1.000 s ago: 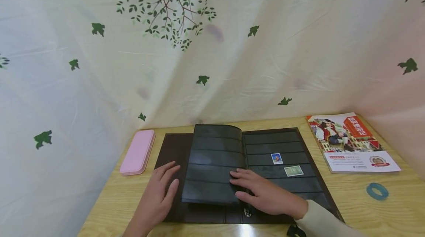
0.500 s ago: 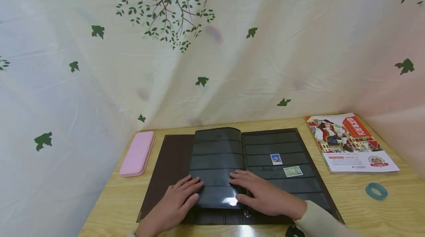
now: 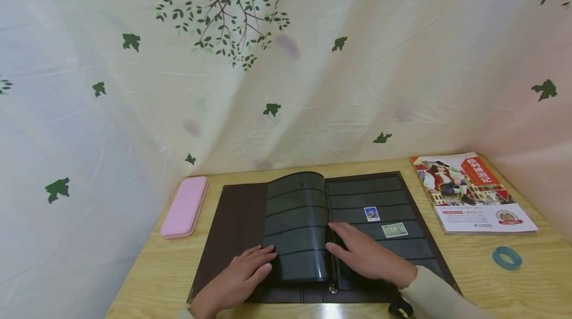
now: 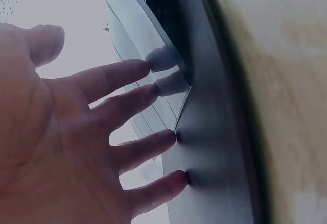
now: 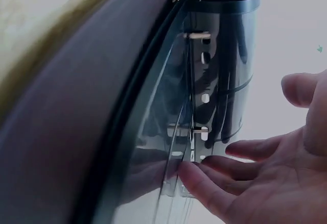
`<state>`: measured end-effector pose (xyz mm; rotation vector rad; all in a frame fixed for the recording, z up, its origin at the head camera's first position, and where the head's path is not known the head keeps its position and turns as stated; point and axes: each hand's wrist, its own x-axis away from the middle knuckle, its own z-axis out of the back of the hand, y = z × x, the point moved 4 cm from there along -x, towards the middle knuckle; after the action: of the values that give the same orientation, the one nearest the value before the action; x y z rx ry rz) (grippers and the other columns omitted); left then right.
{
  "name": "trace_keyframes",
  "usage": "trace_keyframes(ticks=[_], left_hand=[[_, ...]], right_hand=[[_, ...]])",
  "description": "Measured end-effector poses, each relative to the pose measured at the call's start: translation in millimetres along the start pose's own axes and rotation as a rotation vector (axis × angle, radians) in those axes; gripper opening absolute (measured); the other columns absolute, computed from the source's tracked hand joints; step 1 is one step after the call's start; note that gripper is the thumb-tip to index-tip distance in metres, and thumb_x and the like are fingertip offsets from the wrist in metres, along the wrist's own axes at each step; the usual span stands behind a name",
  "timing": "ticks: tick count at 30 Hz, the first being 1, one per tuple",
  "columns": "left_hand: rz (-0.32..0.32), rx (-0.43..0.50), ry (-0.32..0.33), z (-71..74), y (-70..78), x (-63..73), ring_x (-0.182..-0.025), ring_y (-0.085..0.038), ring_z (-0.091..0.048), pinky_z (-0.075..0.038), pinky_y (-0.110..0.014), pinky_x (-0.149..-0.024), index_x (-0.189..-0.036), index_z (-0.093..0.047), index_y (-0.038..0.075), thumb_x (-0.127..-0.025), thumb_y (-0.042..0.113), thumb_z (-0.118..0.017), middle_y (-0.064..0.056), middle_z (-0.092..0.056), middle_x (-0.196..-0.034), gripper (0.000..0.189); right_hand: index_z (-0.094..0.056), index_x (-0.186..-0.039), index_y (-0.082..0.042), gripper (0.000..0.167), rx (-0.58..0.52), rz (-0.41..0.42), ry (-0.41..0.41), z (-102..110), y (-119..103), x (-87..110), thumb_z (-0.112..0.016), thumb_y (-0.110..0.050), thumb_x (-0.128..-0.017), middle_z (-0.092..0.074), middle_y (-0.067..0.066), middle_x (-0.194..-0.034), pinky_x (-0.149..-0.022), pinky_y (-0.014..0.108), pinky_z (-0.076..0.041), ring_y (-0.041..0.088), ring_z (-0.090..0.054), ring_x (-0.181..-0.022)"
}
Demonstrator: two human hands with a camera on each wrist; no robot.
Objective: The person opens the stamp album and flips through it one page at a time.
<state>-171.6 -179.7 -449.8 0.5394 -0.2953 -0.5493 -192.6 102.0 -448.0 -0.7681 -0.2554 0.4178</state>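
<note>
A dark stamp album lies open, its turned black page (image 3: 295, 229) arching up beside the ring spine (image 5: 196, 81). On the facing page (image 3: 364, 187) are a blue stamp (image 3: 372, 214) and a green stamp (image 3: 395, 230). My left hand (image 3: 239, 277) has its fingers extended; in the left wrist view two fingertips meet the turned page's edge and the other two touch the brown cover (image 4: 204, 157). My right hand (image 3: 371, 254) reaches over the facing page with relaxed fingers, fingertips right by the rings. Nothing shows in its grasp.
Left of the album lies a pink case (image 3: 185, 207). To the right are an illustrated book (image 3: 473, 195) and a blue ring-shaped roll (image 3: 507, 258). A small black object (image 3: 400, 308) sits at the front edge of the album, close to my right sleeve (image 3: 440, 296).
My left hand has moved right onto the turned page's outer edge, and that page now bows up more. The right hand has slid off that page toward the rings.
</note>
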Motion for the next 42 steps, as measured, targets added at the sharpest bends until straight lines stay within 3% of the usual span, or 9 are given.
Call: trace_keyframes(ticks=[5,10,20,28,36,42], left_hand=[[-0.001,0.007,-0.013,-2.3,-2.1,-1.5,-0.135,-0.035,-0.03,-0.021,-0.073,-0.093,-0.139,-0.051,0.016,-0.103,0.044,-0.032,-0.001,-0.041,-0.145,0.049],[0.002,0.011,-0.026,-3.0,-3.0,-2.8,-0.135,-0.035,-0.028,-0.022,-0.072,-0.094,-0.139,-0.051,0.016,-0.102,0.045,-0.033,-0.001,-0.041,-0.145,0.05],[-0.013,0.019,-0.026,1.4,-0.9,-2.0,-0.135,-0.038,-0.027,-0.024,-0.057,-0.103,-0.134,-0.055,0.01,-0.103,0.041,-0.034,-0.006,-0.044,-0.143,0.049],[0.021,0.023,-0.056,-0.3,-3.5,-4.1,-0.136,-0.036,-0.027,-0.026,-0.055,-0.104,-0.136,-0.053,0.01,-0.102,0.045,-0.035,-0.004,-0.044,-0.143,0.052],[0.001,-0.005,-0.034,2.1,-1.3,-4.2,-0.134,-0.037,-0.031,-0.027,-0.055,-0.103,-0.133,-0.055,0.009,-0.102,0.044,-0.035,-0.005,-0.047,-0.14,0.052],[0.012,0.014,-0.048,2.1,-2.3,-4.5,-0.135,-0.036,-0.03,-0.027,-0.055,-0.103,-0.135,-0.054,0.01,-0.102,0.046,-0.035,-0.004,-0.047,-0.141,0.053]], right_hand=[[-0.033,-0.147,-0.006,0.071,0.007,-0.032,-0.029,-1.5,1.8,0.6,-0.043,-0.054,-0.096,-0.038,0.015,-0.145,-0.101,0.058,-0.027,0.037,-0.029,-0.134],[-0.024,-0.151,-0.01,0.077,0.021,-0.04,-0.08,-3.6,4.3,3.1,-0.043,-0.059,-0.094,-0.031,0.016,-0.148,-0.101,0.057,-0.028,0.035,-0.025,-0.136],[-0.017,-0.153,-0.019,0.078,-0.007,-0.053,-0.14,-5.1,2.5,7.4,-0.042,-0.061,-0.093,-0.025,0.012,-0.152,-0.101,0.06,-0.025,0.035,-0.024,-0.137],[-0.014,-0.153,-0.028,0.072,-0.014,-0.038,-0.15,-4.1,3.2,10.3,-0.04,-0.059,-0.094,-0.023,0.007,-0.153,-0.101,0.06,-0.026,0.032,-0.024,-0.137],[-0.013,-0.154,-0.02,0.075,0.006,-0.012,-0.139,-6.7,4.8,9.0,-0.035,-0.061,-0.095,-0.024,0.015,-0.151,-0.099,0.059,-0.029,0.035,-0.026,-0.136],[-0.01,-0.154,-0.024,0.075,0.036,0.011,-0.134,-9.6,5.4,7.5,-0.033,-0.063,-0.094,-0.026,0.012,-0.151,-0.1,0.061,-0.028,0.036,-0.024,-0.137]])
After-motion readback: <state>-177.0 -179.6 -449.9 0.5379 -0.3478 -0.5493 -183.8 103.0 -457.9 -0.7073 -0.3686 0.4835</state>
